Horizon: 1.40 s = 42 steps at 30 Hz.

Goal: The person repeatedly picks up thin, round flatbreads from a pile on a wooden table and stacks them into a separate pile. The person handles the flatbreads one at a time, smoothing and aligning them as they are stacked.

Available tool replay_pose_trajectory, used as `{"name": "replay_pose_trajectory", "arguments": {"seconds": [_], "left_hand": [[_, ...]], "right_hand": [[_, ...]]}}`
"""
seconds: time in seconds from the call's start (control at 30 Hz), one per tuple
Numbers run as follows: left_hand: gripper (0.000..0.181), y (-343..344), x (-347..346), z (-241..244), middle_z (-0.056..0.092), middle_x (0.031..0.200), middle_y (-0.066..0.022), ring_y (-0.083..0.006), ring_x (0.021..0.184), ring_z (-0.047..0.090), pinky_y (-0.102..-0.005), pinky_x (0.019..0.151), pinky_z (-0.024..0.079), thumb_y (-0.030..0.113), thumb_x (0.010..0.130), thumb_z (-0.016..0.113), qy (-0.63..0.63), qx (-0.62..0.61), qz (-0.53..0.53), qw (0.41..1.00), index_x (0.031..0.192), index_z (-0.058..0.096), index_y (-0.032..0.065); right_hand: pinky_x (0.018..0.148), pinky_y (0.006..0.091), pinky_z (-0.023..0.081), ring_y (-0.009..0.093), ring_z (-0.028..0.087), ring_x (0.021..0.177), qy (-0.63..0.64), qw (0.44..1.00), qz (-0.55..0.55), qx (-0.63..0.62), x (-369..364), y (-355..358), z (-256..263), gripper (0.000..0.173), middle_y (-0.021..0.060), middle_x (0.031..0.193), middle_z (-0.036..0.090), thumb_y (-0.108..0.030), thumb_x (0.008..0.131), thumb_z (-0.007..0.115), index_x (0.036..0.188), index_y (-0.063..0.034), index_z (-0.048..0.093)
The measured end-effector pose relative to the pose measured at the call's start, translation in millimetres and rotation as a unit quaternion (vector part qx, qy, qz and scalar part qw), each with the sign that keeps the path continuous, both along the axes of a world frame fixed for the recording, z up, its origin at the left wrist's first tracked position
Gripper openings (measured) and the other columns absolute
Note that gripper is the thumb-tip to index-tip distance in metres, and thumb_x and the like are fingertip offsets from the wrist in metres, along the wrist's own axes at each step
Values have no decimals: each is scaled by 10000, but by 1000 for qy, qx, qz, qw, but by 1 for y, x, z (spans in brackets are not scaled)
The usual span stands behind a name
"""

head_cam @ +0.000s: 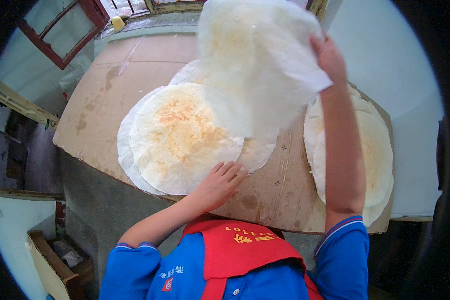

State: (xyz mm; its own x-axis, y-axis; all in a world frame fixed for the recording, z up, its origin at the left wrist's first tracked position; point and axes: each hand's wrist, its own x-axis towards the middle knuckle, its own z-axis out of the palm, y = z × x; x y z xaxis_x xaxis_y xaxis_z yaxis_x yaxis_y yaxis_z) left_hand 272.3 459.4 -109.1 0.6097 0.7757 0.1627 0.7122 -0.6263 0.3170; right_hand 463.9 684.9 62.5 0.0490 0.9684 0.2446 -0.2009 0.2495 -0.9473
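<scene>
My right hand (pixel 328 58) is raised at the top right, gripping the edge of a large thin round flatbread (pixel 262 56), which is blurred and hangs over the far part of the table. Below it, overlapping flatbreads (pixel 183 138) with browned patches lie on the cardboard-covered table (pixel 97 112). My left hand (pixel 219 183) rests palm down at the near edge of these breads, fingers slightly apart, holding nothing. A second stack of flatbreads (pixel 377 157) lies at the table's right end, partly hidden beneath my right forearm.
A wall (pixel 390 56) stands close on the right. An open red-framed window sash (pixel 56 45) juts in at the upper left, near a sill with a small yellow object (pixel 117 23). At the lower left is a wooden box-like piece of furniture (pixel 52 258).
</scene>
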Motion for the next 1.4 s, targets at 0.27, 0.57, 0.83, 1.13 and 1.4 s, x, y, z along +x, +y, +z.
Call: {"name": "replay_pose_trajectory", "arguments": {"seconds": [0.27, 0.57, 0.83, 1.13, 1.4], "left_hand": [[348, 5, -10, -5, 527, 1110, -147, -285, 990, 526, -351, 825, 434, 101, 745, 608, -116, -70, 33, 990, 1077, 532, 32], [330, 117, 186, -12, 593, 1013, -127, -157, 875, 577, -271, 753, 453, 162, 811, 592, -414, -260, 24, 872, 1066, 521, -34], [408, 207, 271, -31, 606, 883, -113, -205, 715, 573, -323, 652, 457, 232, 693, 704, -342, -576, 191, 717, 967, 580, -44], [299, 155, 182, 74, 628, 879, -86, -139, 755, 603, -265, 650, 478, 219, 782, 599, -300, -468, 125, 822, 956, 595, -24], [605, 115, 44, 10, 572, 1031, -186, -289, 942, 553, -371, 826, 427, 354, 669, 715, 72, -3, 195, 978, 1083, 498, -30]], "right_hand": [[683, 301, 469, 166, 549, 810, -106, 965, 27, -240, -31, -50, -204, 489, 121, 1125, 502, -108, 821, 550, 1247, -40, 319], [648, 241, 463, 120, 567, 798, -30, 911, 142, -385, 124, -295, -186, 311, 113, 978, 593, -119, 895, 444, 1189, -23, 414], [706, 257, 467, 170, 581, 843, 214, 906, 14, -365, 157, -352, -228, 332, 121, 1038, 577, -153, 887, 469, 1192, -35, 412], [1033, 422, 233, 275, 279, 1256, 561, 815, -30, -142, 177, -329, -204, 768, 117, 1339, 336, -529, 768, 527, 1333, -87, 253], [985, 401, 303, 227, 373, 1197, 418, 847, 142, -296, 141, -284, -235, 627, 78, 1312, 388, -516, 858, 375, 1310, -88, 300]]}}
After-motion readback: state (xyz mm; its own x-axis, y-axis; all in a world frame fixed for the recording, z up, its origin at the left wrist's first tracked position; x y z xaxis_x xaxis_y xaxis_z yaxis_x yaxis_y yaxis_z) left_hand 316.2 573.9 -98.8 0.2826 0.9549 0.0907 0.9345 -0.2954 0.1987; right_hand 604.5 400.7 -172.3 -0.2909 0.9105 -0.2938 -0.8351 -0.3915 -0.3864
